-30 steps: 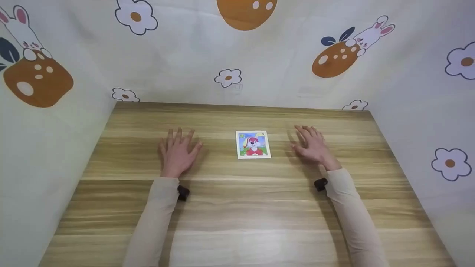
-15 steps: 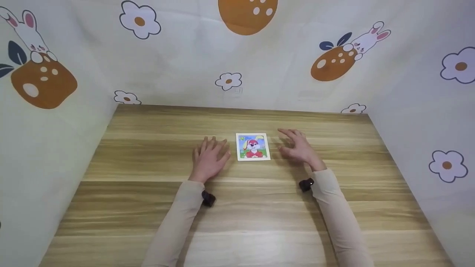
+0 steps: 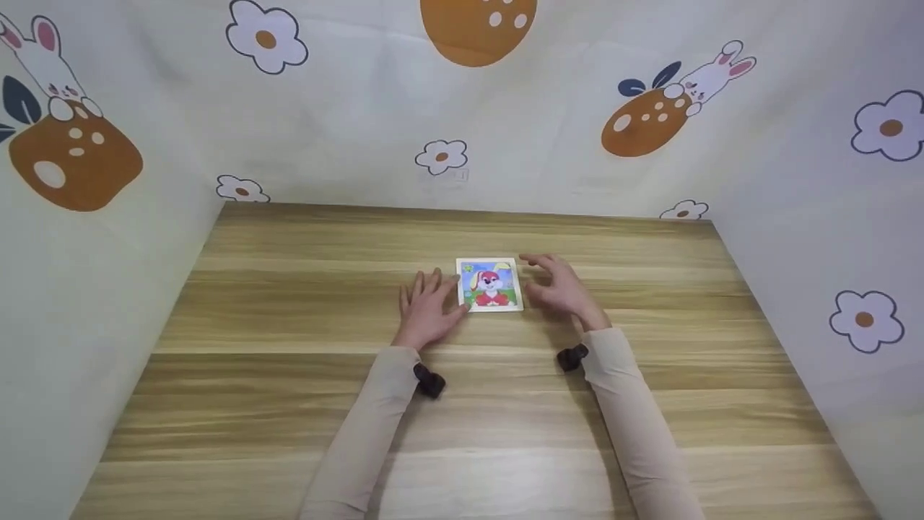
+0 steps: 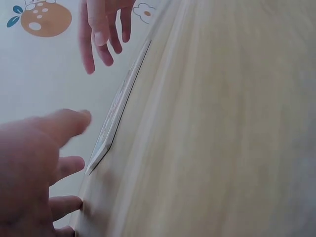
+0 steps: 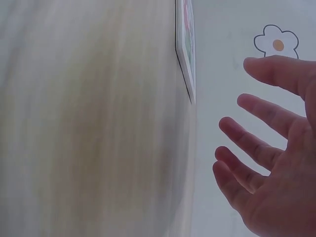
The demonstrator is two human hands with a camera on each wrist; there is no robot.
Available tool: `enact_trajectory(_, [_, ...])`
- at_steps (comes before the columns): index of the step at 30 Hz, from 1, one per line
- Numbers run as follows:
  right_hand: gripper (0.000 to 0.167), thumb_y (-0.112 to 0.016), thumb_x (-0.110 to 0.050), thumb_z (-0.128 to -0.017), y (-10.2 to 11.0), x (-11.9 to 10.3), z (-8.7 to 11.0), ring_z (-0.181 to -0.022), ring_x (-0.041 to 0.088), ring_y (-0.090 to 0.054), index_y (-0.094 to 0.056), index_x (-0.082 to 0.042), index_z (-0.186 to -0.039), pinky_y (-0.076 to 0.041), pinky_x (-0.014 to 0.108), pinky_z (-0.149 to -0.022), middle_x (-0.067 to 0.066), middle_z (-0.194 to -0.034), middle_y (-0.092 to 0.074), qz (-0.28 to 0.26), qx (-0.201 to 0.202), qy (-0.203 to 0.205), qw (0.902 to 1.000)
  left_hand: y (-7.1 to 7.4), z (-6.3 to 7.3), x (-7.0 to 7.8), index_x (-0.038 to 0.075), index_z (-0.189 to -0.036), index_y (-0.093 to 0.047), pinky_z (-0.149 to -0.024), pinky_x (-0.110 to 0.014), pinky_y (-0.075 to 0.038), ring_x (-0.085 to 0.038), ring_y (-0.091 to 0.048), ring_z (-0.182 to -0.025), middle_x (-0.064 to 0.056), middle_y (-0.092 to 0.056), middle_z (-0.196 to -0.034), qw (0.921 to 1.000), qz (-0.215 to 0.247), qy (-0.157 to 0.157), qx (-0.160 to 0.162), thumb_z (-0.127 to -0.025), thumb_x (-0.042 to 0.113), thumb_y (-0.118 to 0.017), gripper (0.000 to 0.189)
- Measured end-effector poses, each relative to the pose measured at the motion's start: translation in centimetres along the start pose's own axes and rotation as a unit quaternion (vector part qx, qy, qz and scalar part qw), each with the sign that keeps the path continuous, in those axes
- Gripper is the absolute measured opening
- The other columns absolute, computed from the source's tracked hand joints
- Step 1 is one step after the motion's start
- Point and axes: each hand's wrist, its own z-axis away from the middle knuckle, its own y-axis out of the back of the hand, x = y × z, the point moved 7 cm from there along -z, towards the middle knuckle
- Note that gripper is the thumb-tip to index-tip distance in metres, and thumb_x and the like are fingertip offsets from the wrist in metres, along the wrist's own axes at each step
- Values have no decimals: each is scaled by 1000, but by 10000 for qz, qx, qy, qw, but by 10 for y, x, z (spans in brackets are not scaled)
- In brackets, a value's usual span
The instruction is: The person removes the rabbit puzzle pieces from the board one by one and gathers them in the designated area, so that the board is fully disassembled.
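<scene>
A flat, thin picture board [image 3: 489,285] with a white border and a red-and-white cartoon rabbit lies face up on the wooden table [image 3: 289,404]. At its left edge is my left hand [image 3: 427,312], fingers spread, with thumb and forefinger tips close to the border; whether they touch it I cannot tell. My right hand [image 3: 563,289] hovers just off the right edge, fingers extended and apart from the board. The left wrist view shows the board's pale side edge [image 4: 106,145] between both hands. In the right wrist view the right fingers [image 5: 252,143] hold nothing.
Pale cloth walls [image 3: 346,108] printed with rabbits, orange fruits and flowers stand behind the table and on both sides. A small black camera is strapped at each wrist, the left one [image 3: 429,380] and the right one [image 3: 572,357].
Both hands have moved inward toward the picture board, the left hand rightward by more, the right hand leftward. The board stays in place on the table.
</scene>
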Motion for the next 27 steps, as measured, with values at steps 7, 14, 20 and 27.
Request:
enact_trajectory(7, [48, -65, -4, -87, -7, -6, -10, -118, 42, -46, -53, 2, -133, -35, 54, -102, 27, -125, -53, -180, -51, 207, 9996, -2, -1, 0, 23, -147, -42, -109, -60, 8, -38, 0, -144, -14, -17, -158, 9998, -136, 78, -154, -91, 37, -63, 61])
enact_trajectory(14, [42, -64, -5, -89, -18, -14, -21, -110, 36, -53, -56, 2, -130, -41, 48, -97, 23, -120, -58, -370, -322, -30, 9988, 1, -2, -1, 23, -146, -43, -109, -58, 10, -37, 1, -144, -13, -14, -158, 9995, -71, 129, -279, -90, 35, -64, 61])
enact_trajectory(20, [37, -63, -5, -90, -33, -22, -31, -101, 32, -56, -58, 4, -126, -45, 43, -90, 22, -115, -61, -414, -699, -80, 9967, 3, 1, -1, 20, -143, -48, -109, -58, 9, -37, 0, -144, -13, -16, -158, 9994, 144, 97, -314, -88, 32, -67, 59])
enact_trajectory(27, [33, -62, 2, -86, -46, -33, -44, -92, 28, -58, -63, 5, -119, -47, 38, -84, 21, -108, -63, -379, -963, 60, 9946, 3, 4, -2, 19, -137, -51, -109, -58, 10, -38, 0, -144, -14, -17, -158, 9988, 287, 34, -394, -84, 28, -71, 58])
